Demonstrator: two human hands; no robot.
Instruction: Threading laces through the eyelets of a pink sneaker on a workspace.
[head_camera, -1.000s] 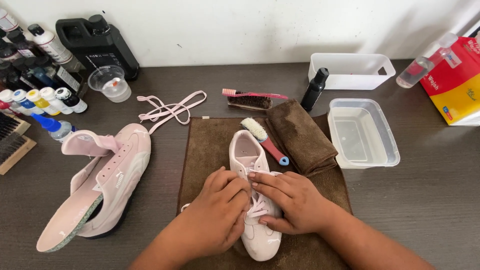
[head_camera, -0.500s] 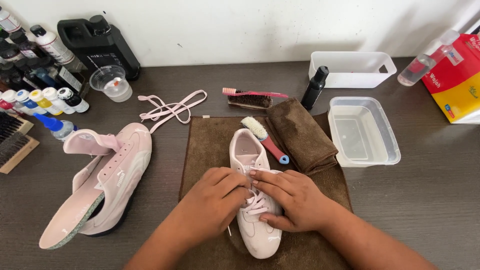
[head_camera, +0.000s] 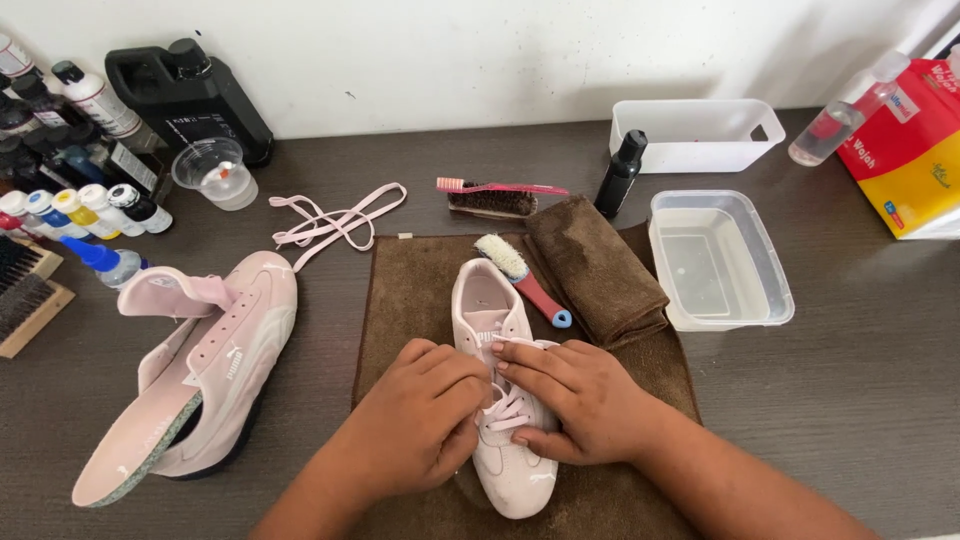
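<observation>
**Both hands on a pink shoe's laces**

A pale pink shoe (head_camera: 497, 400) lies on a brown towel (head_camera: 410, 300) near the front edge of the worktop (head_camera: 860, 400), toe toward the person. The left hand (head_camera: 425, 425) curls over the shoe's left side, fingers bent and pinched at the white lace (head_camera: 510, 412). The right hand (head_camera: 585, 400) lies over the right side, fingertips closed on the same lace at the eyelets.

Left of the towel a second pink shoe (head_camera: 200, 370) lies on its side without laces, tongue pulled out. A loose pink lace (head_camera: 335, 218) lies behind it. On the towel's back part are a small brush with a red handle (head_camera: 525, 282) and a folded brown cloth (head_camera: 595, 268). A clear tub of water (head_camera: 715, 258) stands to the right. Bottles (head_camera: 85, 205) crowd the back left corner.
</observation>
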